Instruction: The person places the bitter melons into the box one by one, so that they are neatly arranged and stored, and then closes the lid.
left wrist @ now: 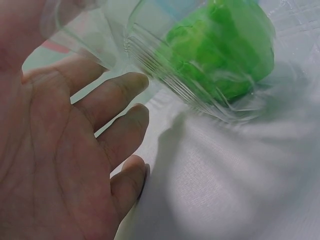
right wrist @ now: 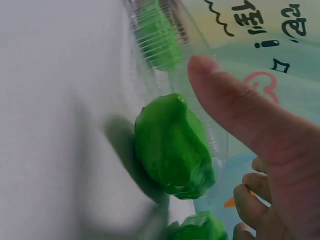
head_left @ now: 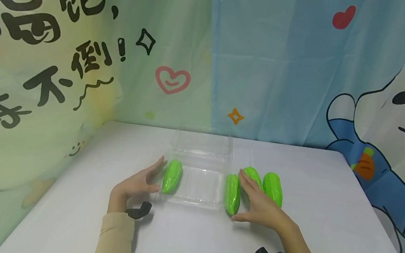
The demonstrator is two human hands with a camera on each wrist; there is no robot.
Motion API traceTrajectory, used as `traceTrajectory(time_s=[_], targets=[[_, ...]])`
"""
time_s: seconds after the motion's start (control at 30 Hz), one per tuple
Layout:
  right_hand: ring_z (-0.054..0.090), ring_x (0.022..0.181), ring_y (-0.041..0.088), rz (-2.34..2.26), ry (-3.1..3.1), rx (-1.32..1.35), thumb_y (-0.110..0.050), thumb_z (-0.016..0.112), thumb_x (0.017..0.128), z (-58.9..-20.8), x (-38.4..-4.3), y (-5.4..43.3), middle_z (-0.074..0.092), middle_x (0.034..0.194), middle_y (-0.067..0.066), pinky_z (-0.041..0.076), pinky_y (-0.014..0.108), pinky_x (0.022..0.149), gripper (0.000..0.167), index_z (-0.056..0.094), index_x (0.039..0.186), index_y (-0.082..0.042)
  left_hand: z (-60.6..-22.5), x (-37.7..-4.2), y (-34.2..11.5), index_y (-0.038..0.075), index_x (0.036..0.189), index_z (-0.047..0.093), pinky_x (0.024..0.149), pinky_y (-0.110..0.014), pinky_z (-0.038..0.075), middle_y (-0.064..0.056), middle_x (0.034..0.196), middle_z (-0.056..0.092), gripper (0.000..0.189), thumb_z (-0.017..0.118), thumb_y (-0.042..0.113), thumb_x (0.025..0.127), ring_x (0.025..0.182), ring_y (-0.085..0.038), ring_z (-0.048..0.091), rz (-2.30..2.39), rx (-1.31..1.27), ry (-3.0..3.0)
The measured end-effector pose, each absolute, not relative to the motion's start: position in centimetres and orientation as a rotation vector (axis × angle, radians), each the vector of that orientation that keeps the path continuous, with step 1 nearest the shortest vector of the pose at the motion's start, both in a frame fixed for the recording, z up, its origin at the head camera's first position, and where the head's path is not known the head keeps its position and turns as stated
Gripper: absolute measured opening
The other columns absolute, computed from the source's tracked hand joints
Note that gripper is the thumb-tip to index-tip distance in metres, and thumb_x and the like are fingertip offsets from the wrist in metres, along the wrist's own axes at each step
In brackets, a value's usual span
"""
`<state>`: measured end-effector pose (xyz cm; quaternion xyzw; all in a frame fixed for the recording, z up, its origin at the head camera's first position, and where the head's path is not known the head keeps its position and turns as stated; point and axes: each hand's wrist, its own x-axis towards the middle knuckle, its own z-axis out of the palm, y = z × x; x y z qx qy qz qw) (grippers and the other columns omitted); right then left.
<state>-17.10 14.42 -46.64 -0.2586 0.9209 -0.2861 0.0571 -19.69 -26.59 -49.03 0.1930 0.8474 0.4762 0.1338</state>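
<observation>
A clear plastic clamshell box (head_left: 204,185) lies with its lid folded back on the table. Inside its left end is a glossy, ridged green gourd-shaped vegetable (head_left: 172,177), seen through the box wall in the left wrist view. My left hand (head_left: 137,186) stands at that left wall, fingers relaxed and spread, holding nothing. Just outside the right wall is a second green vegetable (head_left: 232,195). Around its right side my right hand (head_left: 262,209) is spread, with thumb and fingers apart. In the right wrist view, the thumb (right wrist: 235,100) shows beside this vegetable (right wrist: 172,147), not curled round it.
Two more green vegetables, one partly behind the right hand (head_left: 253,177) and another farther right (head_left: 273,189), lie on the white table (head_left: 185,237). A printed curtain (head_left: 265,67) hangs along the back and left side. Each wrist wears a dark camera mount.
</observation>
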Motion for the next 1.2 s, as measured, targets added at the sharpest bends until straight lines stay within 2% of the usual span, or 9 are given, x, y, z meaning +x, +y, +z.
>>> traceTrajectory(time_s=[0.2,0.4,0.6,0.83,1.2], targets=[[0.013,0.147,0.035,-0.815,2.790,-0.787,-0.048,0.088,0.055,-46.7,-17.4,14.0,0.005,0.162,0.008,0.013,0.058,0.117,0.133,0.008,0.153,-0.007,-49.0,-19.6,-26.3,0.019,0.154,0.009,0.119,-0.052,0.007,-0.002,0.161,0.007,0.107,0.079,0.035,0.075,0.148,-0.029,0.004,1.370,0.537,2.460],[0.019,0.145,0.035,-0.677,2.845,-0.804,-0.056,0.086,0.054,-47.0,-17.8,13.6,0.009,0.161,0.012,0.004,0.065,0.115,0.133,0.014,0.152,-0.002,-49.3,-19.4,-26.4,0.019,0.154,0.008,0.120,-0.051,0.007,0.000,0.161,0.007,0.106,0.078,0.033,0.076,0.149,-0.027,0.004,1.348,0.507,2.464],[0.027,0.143,0.034,-0.608,2.892,-0.806,-0.061,0.084,0.051,-47.4,-18.1,13.7,0.015,0.159,0.015,0.001,0.070,0.111,0.134,0.018,0.150,0.000,-49.4,-19.2,-26.5,0.020,0.154,0.010,0.119,-0.052,0.008,0.000,0.161,0.007,0.105,0.078,0.034,0.075,0.149,-0.027,0.005,1.343,0.482,2.494],[0.037,0.138,0.033,-0.528,2.904,-0.782,-0.066,0.081,0.049,-47.8,-18.3,13.6,0.021,0.158,0.011,-0.001,0.072,0.110,0.135,0.018,0.152,-0.005,-49.3,-19.4,-26.4,0.018,0.154,0.009,0.119,-0.052,0.008,0.000,0.161,0.008,0.106,0.078,0.034,0.075,0.149,-0.027,0.005,1.340,0.493,2.494],[0.037,0.138,0.033,-0.556,2.917,-0.757,-0.060,0.085,0.051,-47.6,-18.2,13.6,0.025,0.157,0.011,-0.001,0.071,0.111,0.131,0.020,0.151,-0.005,-49.4,-19.8,-26.3,0.018,0.154,0.009,0.120,-0.051,0.008,0.000,0.161,0.009,0.107,0.079,0.035,0.075,0.149,-0.026,0.005,1.331,0.520,2.490]])
